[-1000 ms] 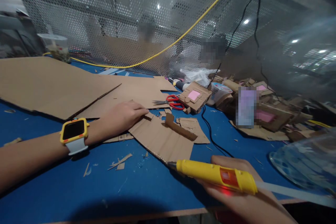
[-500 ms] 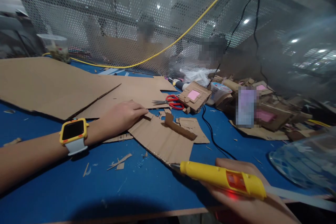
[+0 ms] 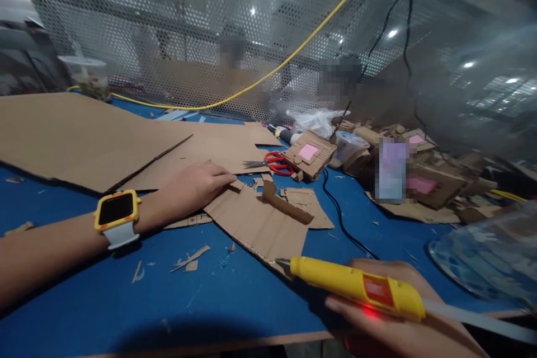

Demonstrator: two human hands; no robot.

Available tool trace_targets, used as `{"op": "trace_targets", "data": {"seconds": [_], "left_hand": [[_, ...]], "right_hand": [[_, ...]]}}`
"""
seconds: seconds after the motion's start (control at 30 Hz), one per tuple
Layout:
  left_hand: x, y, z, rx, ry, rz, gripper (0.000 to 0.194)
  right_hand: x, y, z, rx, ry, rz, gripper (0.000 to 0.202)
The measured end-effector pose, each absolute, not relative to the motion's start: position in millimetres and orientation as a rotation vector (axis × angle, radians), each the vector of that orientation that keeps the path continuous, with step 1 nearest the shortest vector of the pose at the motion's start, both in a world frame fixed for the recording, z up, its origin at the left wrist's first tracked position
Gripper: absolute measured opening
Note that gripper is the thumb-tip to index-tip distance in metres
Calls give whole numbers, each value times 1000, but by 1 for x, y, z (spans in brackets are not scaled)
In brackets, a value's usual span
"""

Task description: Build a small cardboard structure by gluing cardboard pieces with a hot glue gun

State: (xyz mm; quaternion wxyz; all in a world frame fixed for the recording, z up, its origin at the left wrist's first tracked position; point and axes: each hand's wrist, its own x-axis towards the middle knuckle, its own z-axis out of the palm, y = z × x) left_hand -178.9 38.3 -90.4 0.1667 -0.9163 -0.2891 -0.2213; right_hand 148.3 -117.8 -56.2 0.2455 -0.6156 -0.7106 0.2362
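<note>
My right hand (image 3: 403,313) grips a yellow hot glue gun (image 3: 356,285), with a pale glue stick (image 3: 474,316) running out of its back end and a red light glowing beneath it. The gun's dark nozzle meets the near right corner of a cut cardboard piece (image 3: 260,229). A line of glue shows along that piece's near edge. At its far left end, my left hand (image 3: 203,183) pinches the cardboard and steadies it on the table; the fingertips are partly hidden. A bent cardboard strip (image 3: 287,207) stands on the piece.
Red-handled scissors (image 3: 279,163) lie behind the piece, beside a cardboard box with a pink patch (image 3: 312,154). Large cardboard sheets (image 3: 84,134) cover the back left. A black cable (image 3: 342,226) crosses the blue table (image 3: 159,296). A clear plastic container (image 3: 486,257) sits at right.
The glue gun's nozzle has shifted slightly right along the cardboard's near edge, and a finger of my right hand shows more below the gun. My left hand stays in place.
</note>
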Motion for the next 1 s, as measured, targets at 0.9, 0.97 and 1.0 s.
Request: {"op": "trace_targets", "data": {"seconds": [0.9, 0.97, 1.0], "left_hand": [[-179, 38, -90, -2594, -805, -640, 36], [-179, 38, -90, -2599, -809, -640, 36], [-179, 38, -90, -2602, -815, -637, 36]], "right_hand": [[145, -110, -68, -1226, -2232, 199, 37], [145, -110, -66, -1201, -2177, 184, 38], [146, -111, -65, -1200, -2147, 185, 37]]}}
